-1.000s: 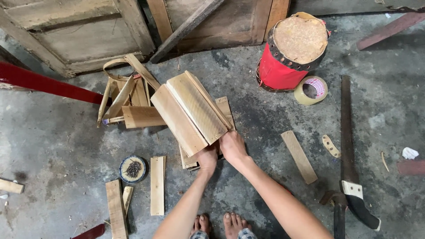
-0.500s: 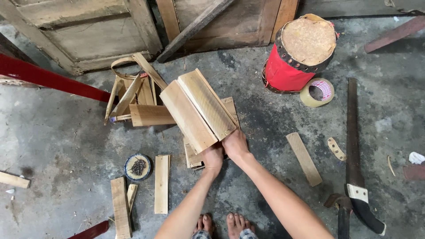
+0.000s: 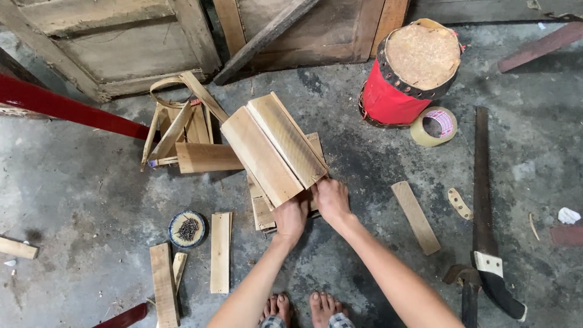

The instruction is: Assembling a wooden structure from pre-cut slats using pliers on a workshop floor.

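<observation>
Head view: both hands meet at the near end of a wooden box (image 3: 273,149), an assembly of pale boards tilted up off the concrete floor (image 3: 91,182), far end pointing toward the old wooden doors (image 3: 121,42) at the back. Left hand (image 3: 290,220) has its grip closed on the box's near lower corner, fingers wrapped under the edge. Right hand (image 3: 331,200) grips the near end just beside it, fingers curled on the board's end; the two hands nearly touch. Under the box lie flat boards (image 3: 261,209), partly hidden by it.

Vs. 0.5 s ago: box sits at much the same tilt, hands keep the same hold; the whole scene is shifted only slightly in frame, so little real change. Vs. 1 s ago: same hold too.

Around the box: to its left, a pile of thin wood strips (image 3: 179,130) w/ a curved band on top, touching a short plank that runs under the box. Left and nearer, a small round dish of nails (image 3: 187,229), w/ loose slats (image 3: 220,252) just beside it. Right of the box, a red drum-like stool (image 3: 413,70) w/ a tape roll (image 3: 434,126) touching its base. Farther right, a handsaw (image 3: 486,206) lies lengthwise; a lone slat (image 3: 416,217) lies between saw & box. Bare feet (image 3: 303,307) show directly below the box.
</observation>
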